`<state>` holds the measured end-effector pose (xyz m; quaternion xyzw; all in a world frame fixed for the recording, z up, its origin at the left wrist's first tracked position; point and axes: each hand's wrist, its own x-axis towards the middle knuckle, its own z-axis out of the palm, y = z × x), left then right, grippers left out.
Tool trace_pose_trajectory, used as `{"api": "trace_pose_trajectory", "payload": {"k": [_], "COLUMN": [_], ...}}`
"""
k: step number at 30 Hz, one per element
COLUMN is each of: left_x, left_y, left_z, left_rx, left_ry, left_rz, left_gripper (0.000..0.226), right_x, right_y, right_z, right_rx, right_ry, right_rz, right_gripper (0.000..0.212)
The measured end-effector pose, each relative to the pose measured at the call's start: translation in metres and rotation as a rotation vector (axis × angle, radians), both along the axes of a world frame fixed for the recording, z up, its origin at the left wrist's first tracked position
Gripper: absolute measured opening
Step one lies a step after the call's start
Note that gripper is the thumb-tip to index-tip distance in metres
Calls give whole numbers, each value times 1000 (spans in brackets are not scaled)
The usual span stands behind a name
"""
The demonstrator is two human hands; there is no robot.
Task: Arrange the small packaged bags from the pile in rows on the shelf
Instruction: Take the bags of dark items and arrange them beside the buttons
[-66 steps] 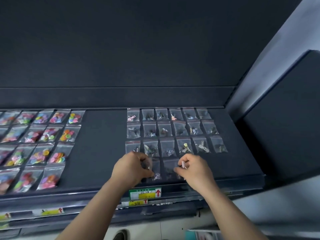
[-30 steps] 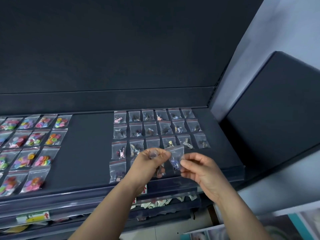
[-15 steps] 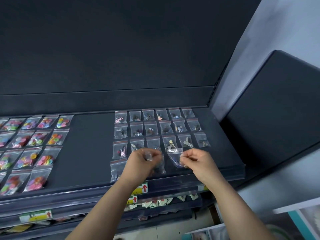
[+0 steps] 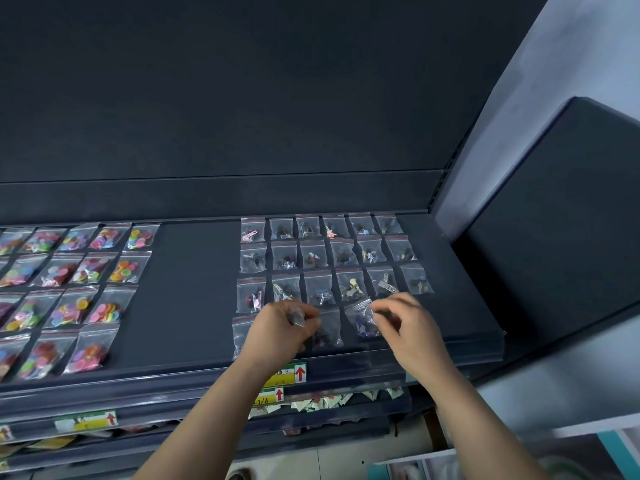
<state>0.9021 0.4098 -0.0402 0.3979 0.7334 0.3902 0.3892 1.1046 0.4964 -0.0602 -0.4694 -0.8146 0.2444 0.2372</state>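
Shelf (image 4: 194, 289): dark, flat, with a clear strip along the front edge in front of me.
Right group (image 4: 332, 258): small clear bags of mixed small parts, flat on the shelf in three full rows of six.
Front row (image 4: 327, 329): partly filled; about four bags visible, the rightmost one lying skewed.
Left group (image 4: 72, 282): clear bags of bright coloured discs, four rows, cut off by the left frame edge.
Middle strip: bare shelf surface lies between the two groups, keeping them well apart.
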Motion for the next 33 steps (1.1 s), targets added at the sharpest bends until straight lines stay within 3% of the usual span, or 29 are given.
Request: {"api": "trace_pose_trajectory", "payload": {"k": [5,11,21,24,28,33], "left_x": [1,0,1,4,3,9], "left_y": [-1,-2,-1,-2,-2,2], "left_z": [-1,-1,7,13,18,28], "left_rx": [-10,-13,-8,-31,-38,84], "left_ry": [-12,-39,-67,-247,-678,-1037], "left_rz": [-4,22,33,65,129,159], "left_gripper": [12,10,8,15,29,26], "right_x": [4,6,-1,-1,0,-1], "right_y": [3,4,6,2,0,-10], "right_z": [-10,-11,-16,-16,-11,16], "right_rx": [16,-21,6,4,-18,-157], "right_ry": [-134,-53,-88,-78,-47,233], "right_rz": [37,70,161,143,129,43], "right_gripper": [24,24,28,28,27,17]}}
